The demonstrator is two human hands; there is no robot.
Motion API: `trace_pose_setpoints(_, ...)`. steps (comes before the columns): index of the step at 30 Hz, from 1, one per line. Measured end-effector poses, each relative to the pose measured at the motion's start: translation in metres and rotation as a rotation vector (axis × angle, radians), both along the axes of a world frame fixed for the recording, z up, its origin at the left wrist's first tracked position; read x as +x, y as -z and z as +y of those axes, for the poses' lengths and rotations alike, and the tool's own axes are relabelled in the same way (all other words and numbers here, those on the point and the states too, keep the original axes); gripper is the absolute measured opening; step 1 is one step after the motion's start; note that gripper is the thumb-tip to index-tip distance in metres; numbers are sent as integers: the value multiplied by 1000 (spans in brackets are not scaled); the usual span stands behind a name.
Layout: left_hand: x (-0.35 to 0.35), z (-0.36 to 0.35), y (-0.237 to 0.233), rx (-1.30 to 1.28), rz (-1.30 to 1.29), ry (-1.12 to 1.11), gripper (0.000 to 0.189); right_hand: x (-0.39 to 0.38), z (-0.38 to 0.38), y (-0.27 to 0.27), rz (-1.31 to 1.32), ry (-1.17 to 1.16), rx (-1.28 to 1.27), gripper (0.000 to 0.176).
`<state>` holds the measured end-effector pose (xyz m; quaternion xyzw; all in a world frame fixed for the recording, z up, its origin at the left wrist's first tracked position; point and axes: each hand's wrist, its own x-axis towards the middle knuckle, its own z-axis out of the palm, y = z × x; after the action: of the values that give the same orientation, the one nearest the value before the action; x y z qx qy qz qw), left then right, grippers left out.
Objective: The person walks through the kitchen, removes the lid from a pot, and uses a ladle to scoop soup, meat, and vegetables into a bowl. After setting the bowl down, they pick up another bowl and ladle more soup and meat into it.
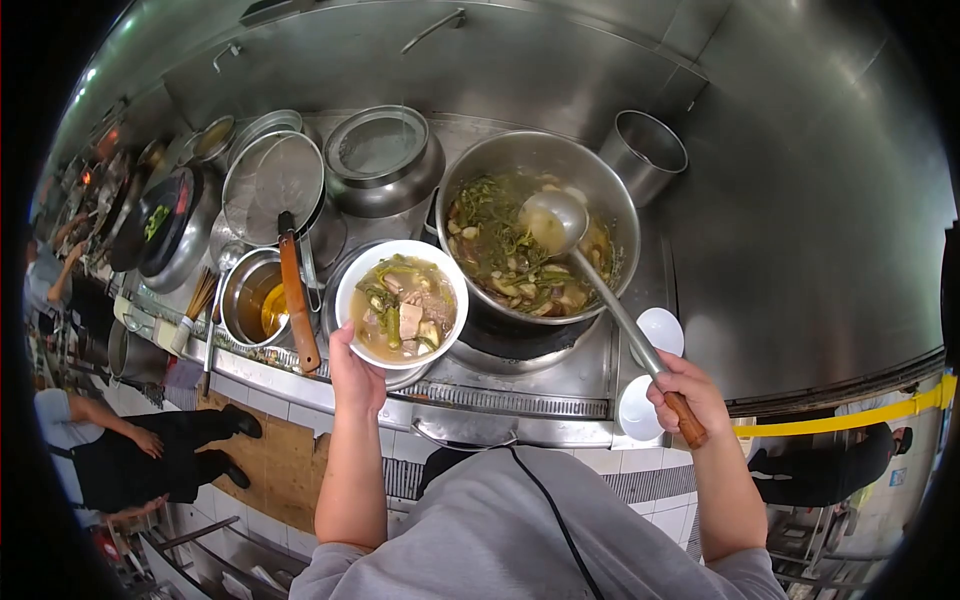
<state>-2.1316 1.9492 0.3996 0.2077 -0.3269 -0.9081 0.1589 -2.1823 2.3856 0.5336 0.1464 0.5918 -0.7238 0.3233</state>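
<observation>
Our left grip (357, 378) is clamped on the near rim of the brimming bowl (402, 305), held over the bench (520, 400) beside the wok (520, 152), and our right grip (685, 395) is wrapped around the ladle (610, 300) handle, so we judge that a slight tilt could slop hot broth.

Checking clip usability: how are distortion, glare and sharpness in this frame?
Head view: heavy fisheye bending, black vignetted corners. Head view: soft glare streaks on the brushed steel back wall. Head view: centre sharp, with the left hand gripping the round white soup bowl and the right hand holding the long steel ladle both crisp; the edges smear.
</observation>
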Motion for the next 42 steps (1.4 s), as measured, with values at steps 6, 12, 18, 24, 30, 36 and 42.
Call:
trace_pose_setpoints(6, -3, -3, 4, -2, 1, 17, 57, 6, 10, -4, -29, 103, -258, 55)
trace_pose_setpoints(12, -15, 12, -20, -55, -27, 100, 61, 23, 6, -47, 16, 105, -277, 58)
trace_pose_setpoints(18, -35, 20, -14, -71, -8, 149, 61, 55, -3, -79, 148, 96, -306, 69)
trace_pose_setpoints(24, -49, 34, -23, -116, -4, 262, 59, 80, -6, -92, 81, 55, -422, 76)
trace_pose_setpoints(30, -55, 43, -25, -142, -21, 299, 61, 99, -10, -86, 92, -4, -312, 67)
trace_pose_setpoints(36, -57, 47, -24, -144, 6, 284, 60, 114, -18, -53, 30, 8, -103, 77)
trace_pose_setpoints(42, -45, 52, -18, -146, -19, 226, 58, 115, 7, 14, 526, -148, 223, 77)
